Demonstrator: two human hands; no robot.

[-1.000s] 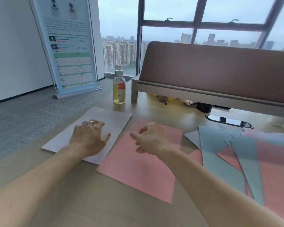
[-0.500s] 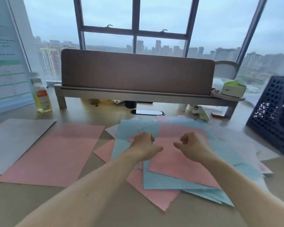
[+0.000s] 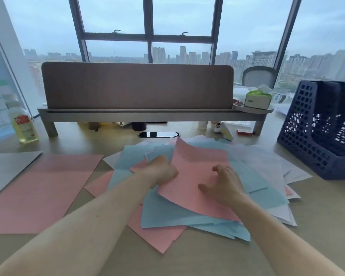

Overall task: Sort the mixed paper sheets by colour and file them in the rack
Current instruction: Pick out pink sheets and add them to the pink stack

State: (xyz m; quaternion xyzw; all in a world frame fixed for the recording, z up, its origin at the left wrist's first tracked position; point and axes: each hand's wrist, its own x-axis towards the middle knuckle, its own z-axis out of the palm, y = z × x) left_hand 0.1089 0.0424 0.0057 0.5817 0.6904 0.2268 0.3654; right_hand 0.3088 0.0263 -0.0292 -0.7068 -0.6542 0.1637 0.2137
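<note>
Centre frame: left hand [image 3: 162, 172] pinches the top pink sheet [image 3: 195, 168] by its lifted, crumpling edge — right hand [image 3: 226, 185], fingers spread, rests on it.

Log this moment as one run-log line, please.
phase: sorting | left hand: grips top pink sheet edge | right hand: rests on same sheet | rack: at right, untouched

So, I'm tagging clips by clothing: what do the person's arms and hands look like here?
The left forearm and right forearm are bare as far as the frame shows: no sleeves, no watch or wristband. The left hand and right hand wear no gloves. No ring can be made out in this view.
</note>
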